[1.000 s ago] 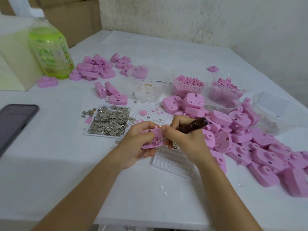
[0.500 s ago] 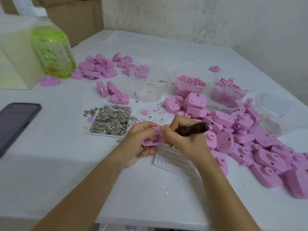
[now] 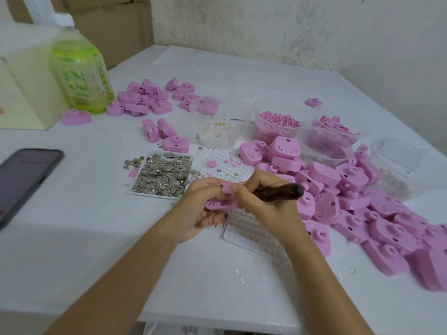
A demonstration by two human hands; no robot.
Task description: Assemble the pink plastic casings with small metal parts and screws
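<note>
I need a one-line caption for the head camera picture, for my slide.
Left hand holds a pink casing; right hand grips a dark-handled tool next to it, over a white table.

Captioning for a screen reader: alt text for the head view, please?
The left hand holds a pink casing while the right hand holds a dark-handled tool to it, over a white table. Heaped pink casings lie at right, a tray of metal parts at left.

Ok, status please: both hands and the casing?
Left hand grips pink casing. Right hand holds dark-handled tool against it. Nothing in the way.
</note>
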